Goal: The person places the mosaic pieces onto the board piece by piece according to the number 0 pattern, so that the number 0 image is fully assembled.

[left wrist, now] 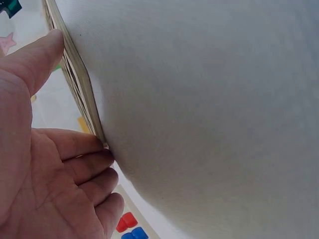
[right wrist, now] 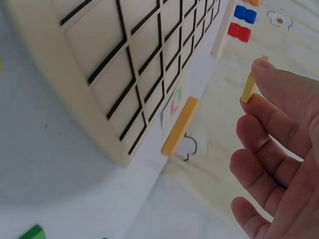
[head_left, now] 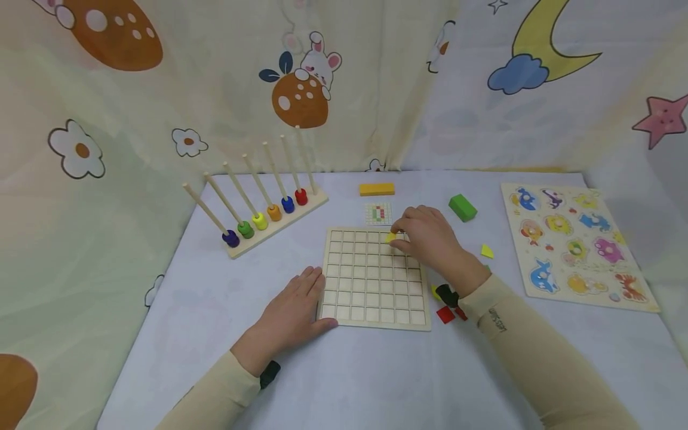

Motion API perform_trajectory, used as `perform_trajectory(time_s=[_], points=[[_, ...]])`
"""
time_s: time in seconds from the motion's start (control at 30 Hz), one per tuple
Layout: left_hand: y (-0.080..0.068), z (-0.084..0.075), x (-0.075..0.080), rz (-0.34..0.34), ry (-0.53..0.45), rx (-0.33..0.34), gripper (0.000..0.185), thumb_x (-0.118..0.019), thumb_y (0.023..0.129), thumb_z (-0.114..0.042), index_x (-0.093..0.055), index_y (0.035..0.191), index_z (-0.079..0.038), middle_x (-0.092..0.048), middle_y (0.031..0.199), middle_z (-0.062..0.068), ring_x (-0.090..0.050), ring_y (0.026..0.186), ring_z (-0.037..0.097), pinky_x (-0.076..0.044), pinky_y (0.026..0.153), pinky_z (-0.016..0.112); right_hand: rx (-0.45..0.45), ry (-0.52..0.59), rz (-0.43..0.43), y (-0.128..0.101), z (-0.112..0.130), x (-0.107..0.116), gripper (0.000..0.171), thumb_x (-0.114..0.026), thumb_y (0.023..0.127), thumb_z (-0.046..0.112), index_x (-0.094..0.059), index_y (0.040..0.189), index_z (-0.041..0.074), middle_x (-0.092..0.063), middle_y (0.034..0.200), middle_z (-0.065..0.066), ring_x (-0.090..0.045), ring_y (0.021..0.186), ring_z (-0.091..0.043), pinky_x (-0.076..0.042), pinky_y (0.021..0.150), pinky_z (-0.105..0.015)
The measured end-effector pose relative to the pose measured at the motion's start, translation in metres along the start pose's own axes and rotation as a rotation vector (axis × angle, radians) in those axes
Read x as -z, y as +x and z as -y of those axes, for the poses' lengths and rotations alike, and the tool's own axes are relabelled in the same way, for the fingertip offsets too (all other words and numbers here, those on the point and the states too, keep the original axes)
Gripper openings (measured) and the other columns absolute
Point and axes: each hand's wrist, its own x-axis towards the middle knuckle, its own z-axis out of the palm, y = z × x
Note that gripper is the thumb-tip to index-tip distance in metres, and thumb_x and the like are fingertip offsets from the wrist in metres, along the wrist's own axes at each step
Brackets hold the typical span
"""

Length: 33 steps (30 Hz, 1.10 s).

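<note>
A wooden grid board point(head_left: 374, 278) of square cells lies on the white table. My left hand point(head_left: 292, 310) rests at its left edge, fingers extended; in the left wrist view, the thumb point(left wrist: 47, 52) and index finger touch the board's side. Over the top right cells, my right hand point(head_left: 430, 239) pinches a small yellow tile point(head_left: 390, 237) between thumb and index finger. The right wrist view shows this thin tile point(right wrist: 247, 88) edge-on, held off the board, with the other fingers loosely bent. A pattern card point(head_left: 378, 214) with red and green squares lies just behind the board.
A peg stand point(head_left: 279, 226) with coloured beads is at back left. Behind the card lies an orange block point(head_left: 377, 189); a green block point(head_left: 463, 207) sits to its right. Red tiles point(head_left: 445, 315) and a yellow piece point(head_left: 487, 251) lie right of the board, near an animal puzzle point(head_left: 553, 286).
</note>
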Motion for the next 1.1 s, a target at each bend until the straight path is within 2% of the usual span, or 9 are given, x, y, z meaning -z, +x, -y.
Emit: perform_trajectory(time_s=[0.23,0.67,0.9,1.1], points=[[0.0,0.0,0.0,0.006,0.001,0.007,0.105,-0.069,0.091,-0.067,-0.027,0.166,-0.005,-0.023,0.175,0.012,-0.019,0.164,0.03,-0.024,0.133,0.049,0.032,0.063,0.036,0.013,0.013,-0.006,0.03,-0.082,0.091,0.035,-0.08,0.114,0.016,-0.071,0.111,-0.003,-0.06,0.108,-0.027,-0.046,0.112,-0.052],[-0.001,0.002,-0.001,0.002,-0.009,-0.004,0.104,-0.069,0.092,-0.066,-0.028,0.165,-0.005,-0.024,0.175,0.011,-0.019,0.164,0.029,-0.026,0.132,0.049,0.05,0.134,0.084,0.035,0.032,-0.021,0.027,-0.083,0.091,0.036,-0.082,0.11,0.018,-0.069,0.103,0.0,-0.062,0.104,-0.026,-0.049,0.106,-0.05],[-0.001,0.001,-0.001,0.004,-0.014,-0.001,0.104,-0.069,0.091,-0.066,-0.028,0.165,-0.005,-0.024,0.175,0.011,-0.019,0.164,0.029,-0.025,0.133,0.049,0.045,0.153,0.084,0.04,0.034,-0.03,0.028,-0.083,0.091,0.037,-0.082,0.11,0.016,-0.069,0.103,0.0,-0.064,0.113,-0.026,-0.046,0.115,-0.053],[-0.001,0.002,-0.002,-0.006,-0.012,-0.003,0.105,-0.069,0.091,-0.066,-0.028,0.165,-0.005,-0.024,0.175,0.011,-0.019,0.164,0.029,-0.026,0.133,0.049,0.054,0.124,0.092,0.045,0.036,-0.033,0.028,-0.083,0.091,0.038,-0.082,0.109,0.017,-0.07,0.103,0.001,-0.065,0.111,-0.023,-0.044,0.116,-0.052]])
